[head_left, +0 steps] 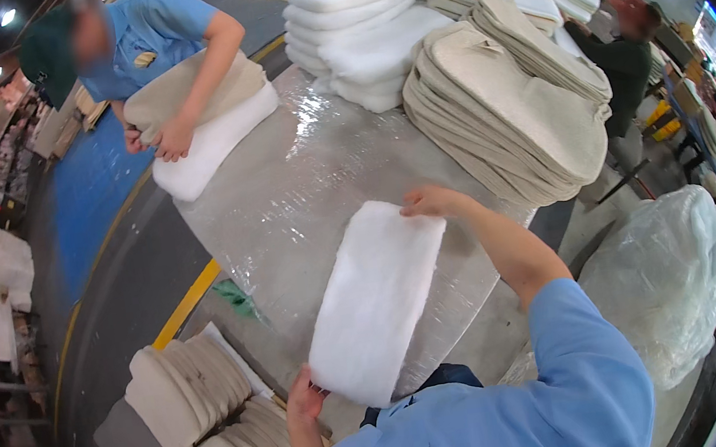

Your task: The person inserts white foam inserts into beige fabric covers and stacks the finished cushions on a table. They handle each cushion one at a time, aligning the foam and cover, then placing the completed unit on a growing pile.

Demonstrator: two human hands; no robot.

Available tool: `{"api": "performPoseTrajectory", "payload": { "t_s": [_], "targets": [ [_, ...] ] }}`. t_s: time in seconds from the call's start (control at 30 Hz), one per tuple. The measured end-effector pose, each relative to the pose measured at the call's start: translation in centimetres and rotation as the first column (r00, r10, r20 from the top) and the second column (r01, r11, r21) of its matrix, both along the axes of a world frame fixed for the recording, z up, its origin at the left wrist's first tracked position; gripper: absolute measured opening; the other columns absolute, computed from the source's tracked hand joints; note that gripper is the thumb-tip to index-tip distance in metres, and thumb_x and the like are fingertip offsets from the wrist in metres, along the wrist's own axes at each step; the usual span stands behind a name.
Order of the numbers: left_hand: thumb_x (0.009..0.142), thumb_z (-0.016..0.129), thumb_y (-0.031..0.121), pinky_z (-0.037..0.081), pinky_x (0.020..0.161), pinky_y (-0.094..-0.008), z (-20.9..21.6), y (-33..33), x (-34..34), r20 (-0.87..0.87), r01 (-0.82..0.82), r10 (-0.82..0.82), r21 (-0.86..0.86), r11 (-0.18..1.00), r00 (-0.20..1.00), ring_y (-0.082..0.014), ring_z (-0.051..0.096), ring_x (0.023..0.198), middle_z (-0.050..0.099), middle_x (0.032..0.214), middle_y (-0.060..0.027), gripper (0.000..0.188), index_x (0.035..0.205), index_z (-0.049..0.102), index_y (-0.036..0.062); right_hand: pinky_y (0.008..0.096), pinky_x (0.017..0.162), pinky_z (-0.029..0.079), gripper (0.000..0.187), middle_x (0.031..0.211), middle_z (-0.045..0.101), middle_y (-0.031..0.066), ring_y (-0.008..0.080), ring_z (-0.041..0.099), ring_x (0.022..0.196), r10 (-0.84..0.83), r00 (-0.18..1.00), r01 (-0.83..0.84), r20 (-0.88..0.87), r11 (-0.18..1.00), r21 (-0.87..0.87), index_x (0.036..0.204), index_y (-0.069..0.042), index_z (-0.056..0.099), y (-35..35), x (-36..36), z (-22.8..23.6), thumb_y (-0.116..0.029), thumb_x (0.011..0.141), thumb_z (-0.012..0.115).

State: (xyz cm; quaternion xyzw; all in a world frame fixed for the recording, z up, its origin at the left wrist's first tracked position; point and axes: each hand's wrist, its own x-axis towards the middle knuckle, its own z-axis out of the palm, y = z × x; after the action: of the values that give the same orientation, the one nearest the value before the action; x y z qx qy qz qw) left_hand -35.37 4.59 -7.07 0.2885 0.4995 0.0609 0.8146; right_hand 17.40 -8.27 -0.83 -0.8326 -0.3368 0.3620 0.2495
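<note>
A white padding sheet (pixel 380 297), oblong with rounded corners, lies on the plastic-covered table (pixel 280 170) right in front of me. My right hand (pixel 432 202) pinches its far right corner. At the near left corner, my left hand (pixel 306 394) grips the edge, with some of its fingers hidden under the sheet. Beyond my right hand rises a thick stack of beige fabric covers (pixel 505 107). To the left of that stack stands a pile of white padding sheets (pixel 362 35).
Across the table at the left, a co-worker (pixel 149 52) in a blue shirt handles a beige cover over a white pad (pixel 218 142). Stacked beige pieces (pixel 191 396) sit low at my left. A large clear plastic bag (pixel 664 275) bulges at my right.
</note>
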Motion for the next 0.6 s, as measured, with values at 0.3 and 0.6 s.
{"api": "performPoseTrajectory", "payload": {
  "t_s": [0.3,0.6],
  "targets": [
    [0.086,0.076,0.0,0.054,0.093,-0.0377,5.2,3.0,0.3,-0.247,0.385,-0.298,0.504,0.773,0.922,-0.0187,0.064,0.108,0.066,0.12,-0.0067,0.045,0.127,0.059,0.0058,0.0381,0.108,0.046,0.063,0.133,0.067,0.009,0.0242,0.061,0.125,-0.042,0.937,0.125,-0.348,0.967,0.22,0.142,-0.006,0.059,-4.7,-3.1,1.2,-0.016,0.085,0.082],
    [0.084,0.064,-0.011,0.046,0.106,-0.0384,13.8,8.5,-1.2,-0.263,0.273,-0.491,0.96,-0.053,0.83,-0.0272,0.06,0.121,0.062,0.131,-0.0147,0.041,0.121,0.056,0.0049,0.0374,0.108,0.047,0.037,0.134,0.064,0.0093,0.024,0.061,0.123,-0.392,0.764,0.642,-0.513,0.549,0.535,0.117,-0.011,0.058,-21.1,-26.1,1.1,-0.009,0.086,0.079]
  ]
}}
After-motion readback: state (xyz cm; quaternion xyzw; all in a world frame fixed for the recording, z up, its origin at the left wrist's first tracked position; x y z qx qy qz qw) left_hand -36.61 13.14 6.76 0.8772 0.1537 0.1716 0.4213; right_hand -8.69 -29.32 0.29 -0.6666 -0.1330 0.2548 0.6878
